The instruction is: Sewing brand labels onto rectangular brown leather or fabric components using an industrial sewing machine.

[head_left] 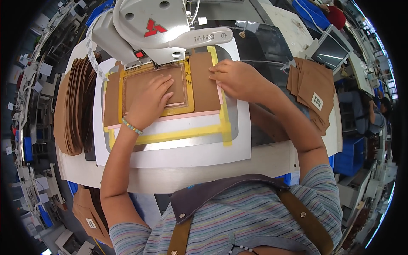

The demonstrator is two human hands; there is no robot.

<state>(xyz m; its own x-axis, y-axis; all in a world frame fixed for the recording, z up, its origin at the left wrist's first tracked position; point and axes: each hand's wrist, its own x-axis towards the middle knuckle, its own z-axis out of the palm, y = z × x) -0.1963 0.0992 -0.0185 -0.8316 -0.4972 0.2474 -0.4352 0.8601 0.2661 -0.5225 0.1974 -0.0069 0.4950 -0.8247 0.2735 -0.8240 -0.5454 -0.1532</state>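
Observation:
A flat brown panel (pixel 205 85), perhaps leather or cloth, lies under the head of a sewing machine (pixel 170 21). On top of it sits a yellow rectangular frame (pixel 185 109) with a window in the middle. Inside that window my left hand (pixel 148 101) rests palm down on the brown surface, fingers stretched out. My right hand (pixel 240 80) has its thumb and fingers closed at the panel's right edge, beside a strip of yellow tape (pixel 226 123). Under the panel lies a white sheet (pixel 195 154). The right fingertips' underside is hidden.
To the left stands a thick row of brown pieces (pixel 70 110). More brown pieces (pixel 314 93) lie fanned out on the right of the table, near a small screen (pixel 329 52). Another brown stack (pixel 89 212) sits below the table's left edge. A blue crate (pixel 350 155) stands at right.

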